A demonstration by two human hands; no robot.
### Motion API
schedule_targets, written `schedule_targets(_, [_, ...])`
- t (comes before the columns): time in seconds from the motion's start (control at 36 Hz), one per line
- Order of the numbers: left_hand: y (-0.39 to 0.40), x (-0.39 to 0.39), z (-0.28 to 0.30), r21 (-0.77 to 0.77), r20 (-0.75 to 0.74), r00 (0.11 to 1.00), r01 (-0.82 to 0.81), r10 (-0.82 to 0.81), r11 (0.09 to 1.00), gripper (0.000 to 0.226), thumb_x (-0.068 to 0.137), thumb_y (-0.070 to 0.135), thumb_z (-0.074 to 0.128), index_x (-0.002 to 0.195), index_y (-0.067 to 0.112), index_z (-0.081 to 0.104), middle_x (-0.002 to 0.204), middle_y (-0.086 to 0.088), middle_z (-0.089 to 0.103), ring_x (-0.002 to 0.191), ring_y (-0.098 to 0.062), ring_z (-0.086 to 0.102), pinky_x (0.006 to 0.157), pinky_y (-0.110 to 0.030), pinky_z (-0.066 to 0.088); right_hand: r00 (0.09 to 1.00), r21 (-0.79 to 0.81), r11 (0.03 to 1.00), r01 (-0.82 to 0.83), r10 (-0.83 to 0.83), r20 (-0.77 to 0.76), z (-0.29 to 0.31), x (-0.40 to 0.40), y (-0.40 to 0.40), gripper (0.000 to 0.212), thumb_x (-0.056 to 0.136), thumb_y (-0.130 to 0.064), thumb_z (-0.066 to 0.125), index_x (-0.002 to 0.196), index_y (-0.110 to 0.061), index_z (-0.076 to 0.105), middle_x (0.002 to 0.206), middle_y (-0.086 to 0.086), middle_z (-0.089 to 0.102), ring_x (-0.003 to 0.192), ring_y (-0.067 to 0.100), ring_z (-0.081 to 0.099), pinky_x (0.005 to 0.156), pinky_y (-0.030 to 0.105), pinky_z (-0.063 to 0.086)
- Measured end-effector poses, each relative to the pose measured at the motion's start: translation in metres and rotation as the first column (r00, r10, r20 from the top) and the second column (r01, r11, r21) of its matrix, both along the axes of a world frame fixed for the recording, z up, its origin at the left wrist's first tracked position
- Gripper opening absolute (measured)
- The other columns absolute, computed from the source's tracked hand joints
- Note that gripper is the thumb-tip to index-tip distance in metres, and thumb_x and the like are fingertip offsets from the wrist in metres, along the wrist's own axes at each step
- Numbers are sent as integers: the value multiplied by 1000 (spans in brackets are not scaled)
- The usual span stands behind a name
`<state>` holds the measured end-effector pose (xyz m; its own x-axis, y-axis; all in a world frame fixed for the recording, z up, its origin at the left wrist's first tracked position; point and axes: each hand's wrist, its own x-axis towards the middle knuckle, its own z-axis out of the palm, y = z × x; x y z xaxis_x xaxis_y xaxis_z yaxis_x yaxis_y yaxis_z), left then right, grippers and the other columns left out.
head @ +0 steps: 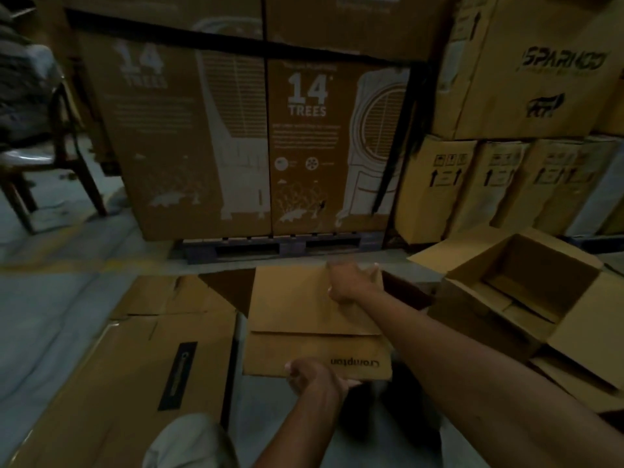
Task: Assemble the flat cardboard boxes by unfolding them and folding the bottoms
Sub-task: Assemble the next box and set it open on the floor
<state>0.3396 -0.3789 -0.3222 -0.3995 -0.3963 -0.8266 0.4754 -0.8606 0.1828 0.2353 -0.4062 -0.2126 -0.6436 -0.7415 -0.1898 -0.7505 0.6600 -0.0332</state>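
A brown cardboard box [304,312] printed "Crompton" lies in front of me on the floor, its flaps folded over. My left hand [317,378] grips its near bottom edge, fingers curled round the cardboard. My right hand [347,282] reaches across to the far edge and holds the upper flap there. A dark flap [233,288] sticks out at the box's far left.
Flat cardboard sheets [141,366] lie on the floor at left. An assembled open box [526,298] stands at right. Tall printed cartons [236,130] on a pallet [283,248] and stacked boxes [506,180] close the back. A chair [50,157] stands far left. My knee [189,444] is below.
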Motion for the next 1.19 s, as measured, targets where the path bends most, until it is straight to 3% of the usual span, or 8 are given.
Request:
schedule_targets(0.14, [-41,-51,-223,-255,274,950,220,-148,942,109,54,80,-1,146,29,25,149,-6,37,132,-37,40,104,-62,34,996,45,999,-10,6,87,-42,-3,-1,62,94,-28,55,148,-19,26,148,9,35,136,32,32,107,69,18])
schedule_targets(0.31, [-17,4,-61,-12,103,992,77,-75,997,76,83,74,20,137,23,34,137,-14,46,121,-46,46,84,-83,19,997,-10,997,-70,71,41,-61,-4,1,61,98,-31,43,152,-21,15,154,8,26,141,29,24,109,70,7])
schedule_targets(0.44, [-17,11,-34,-14,78,992,98,-97,995,68,93,66,26,148,25,23,145,-19,38,127,-47,39,86,-79,29,998,-62,998,6,-2,69,-76,-10,3,59,102,-35,28,153,-32,-1,162,-3,-4,148,25,-6,106,74,-3])
schedule_targets(0.58, [-23,4,-43,-156,68,983,181,-172,971,68,95,64,27,144,18,34,137,-18,47,116,-41,48,46,-55,52,996,-27,999,-24,26,91,-91,-13,12,81,88,-72,31,146,-46,-18,157,-2,-29,144,31,-26,99,77,-9])
schedule_targets(0.83, [-53,-6,-30,-339,103,944,330,-314,881,54,103,42,29,126,-3,49,93,-17,61,77,-31,58,65,-40,47,979,213,965,-151,118,164,-93,-5,27,113,74,-65,67,142,-52,-22,153,-2,-37,141,39,-28,95,83,8])
schedule_targets(0.94, [-71,-2,-45,-428,348,845,529,-406,733,44,97,39,49,123,3,52,107,-14,60,89,-33,60,73,-41,52,992,143,986,-91,77,98,-103,-7,37,98,86,-53,62,142,-54,-18,156,-3,-31,142,39,-24,97,82,11])
schedule_targets(1.03, [-83,5,-57,-597,619,779,548,-98,586,69,86,36,68,140,7,36,135,-11,50,123,-34,49,101,-44,44,988,120,982,-147,139,73,-105,-13,44,89,89,-52,57,142,-56,-15,156,-5,-31,143,37,-25,99,80,10])
schedule_targets(1.19, [-103,30,-66,-493,832,482,869,276,-31,97,80,51,67,153,23,9,159,-11,-3,145,-33,6,112,-53,24,967,2,967,-255,255,-6,-119,-22,68,74,94,-54,45,142,-59,-11,158,-8,-26,144,30,-23,105,66,19])
